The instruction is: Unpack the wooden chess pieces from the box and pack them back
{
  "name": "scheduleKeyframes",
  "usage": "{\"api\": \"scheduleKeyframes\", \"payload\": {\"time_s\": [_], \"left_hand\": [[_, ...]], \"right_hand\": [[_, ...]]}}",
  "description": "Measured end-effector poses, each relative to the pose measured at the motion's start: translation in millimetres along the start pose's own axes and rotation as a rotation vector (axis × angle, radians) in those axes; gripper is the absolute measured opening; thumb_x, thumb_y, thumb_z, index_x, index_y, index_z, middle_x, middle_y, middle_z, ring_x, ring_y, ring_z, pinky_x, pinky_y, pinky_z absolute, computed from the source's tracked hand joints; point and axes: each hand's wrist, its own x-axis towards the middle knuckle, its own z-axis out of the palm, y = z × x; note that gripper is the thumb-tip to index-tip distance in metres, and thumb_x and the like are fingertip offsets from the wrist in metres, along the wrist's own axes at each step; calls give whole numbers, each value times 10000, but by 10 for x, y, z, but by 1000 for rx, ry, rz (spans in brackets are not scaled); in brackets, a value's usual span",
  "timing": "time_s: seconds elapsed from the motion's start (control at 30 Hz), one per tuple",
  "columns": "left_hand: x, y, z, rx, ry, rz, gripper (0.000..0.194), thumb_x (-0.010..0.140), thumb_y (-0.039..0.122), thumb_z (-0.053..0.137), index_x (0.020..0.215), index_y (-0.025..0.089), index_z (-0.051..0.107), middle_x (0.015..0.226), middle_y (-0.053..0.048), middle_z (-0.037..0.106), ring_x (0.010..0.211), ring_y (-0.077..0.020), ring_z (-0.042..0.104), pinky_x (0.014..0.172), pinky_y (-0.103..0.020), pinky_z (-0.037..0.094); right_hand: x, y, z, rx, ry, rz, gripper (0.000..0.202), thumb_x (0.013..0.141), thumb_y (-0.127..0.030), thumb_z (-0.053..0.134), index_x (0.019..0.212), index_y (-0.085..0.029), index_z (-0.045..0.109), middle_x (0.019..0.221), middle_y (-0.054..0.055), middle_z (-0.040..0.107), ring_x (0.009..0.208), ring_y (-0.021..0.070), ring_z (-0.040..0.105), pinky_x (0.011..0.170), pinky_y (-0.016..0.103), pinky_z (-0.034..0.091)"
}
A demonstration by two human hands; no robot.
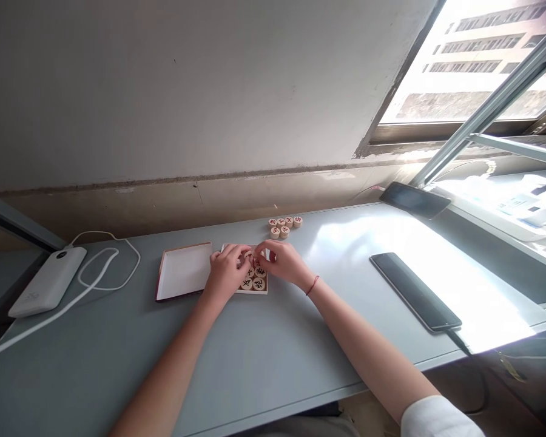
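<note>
Both hands work over a shallow white box [264, 292] of round wooden Chinese chess pieces [259, 283] marked with black characters. My left hand [229, 268] reaches in from the left, thumb and fingers bent around a piece near the box's far side and partly covering the box. From the right, my right hand [286, 262] curls its fingertips down onto a piece at the same spot; a red cord circles that wrist. The fingers hide part of what they grip. Left of the box lies its open lid [185, 271], inner white side up.
Several more chess pieces [285, 227] stand in stacks behind the box, near the wall. A phone [415, 291] with a cable lies to the right, and another dark phone [415, 199] is farther back. At left are a white power bank [49, 282] and its looping white cable [101, 268].
</note>
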Motion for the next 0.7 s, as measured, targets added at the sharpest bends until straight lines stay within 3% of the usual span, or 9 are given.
{"api": "scheduleKeyframes", "payload": {"time_s": [0.17, 0.37, 0.5, 0.57, 0.7], "left_hand": [[2, -31, -49, -216, 148, -39, 182, 865, 265, 508, 979, 209, 640, 1011, -54, 665, 924, -178, 629, 874, -323, 471], [15, 27, -73, -753, 0, -296, 335, 795, 423, 601, 1035, 190, 631, 1017, -61, 685, 911, -188, 660, 764, -296, 542], [11, 40, -65, -808, 79, -341, 335, 756, 419, 647, 988, 177, 640, 996, -61, 684, 939, -189, 652, 810, -301, 535], [5, 23, -62, -803, 94, -352, 313, 757, 409, 649, 979, 188, 641, 1018, -55, 674, 928, -181, 654, 811, -299, 534], [-6, 2, -53, -783, 77, -379, 289, 767, 372, 634, 1001, 202, 633, 1068, -61, 660, 928, -180, 656, 790, -297, 542]], "right_hand": [[-36, -47, -32, -2, -41, -45, 107, 763, -153, 538, 794, -203, 627, 757, -5, 640, 573, 97, 518, 589, 217, 411], [-53, -173, 0, 21, 94, -75, 251, 801, -303, 589, 1045, -243, 585, 995, 28, 653, 615, 98, 557, 604, 230, 445], [-25, -138, -54, -58, 175, -80, 158, 849, -325, 539, 958, -235, 610, 907, 15, 675, 623, 100, 574, 631, 224, 441], [0, -29, -148, -95, 284, 16, 149, 849, -323, 526, 929, -226, 607, 893, 17, 681, 617, 108, 573, 644, 234, 437], [13, 327, -352, -173, 511, 361, 160, 833, -346, 516, 890, -216, 591, 916, 34, 688, 568, 128, 540, 602, 265, 409]]}}
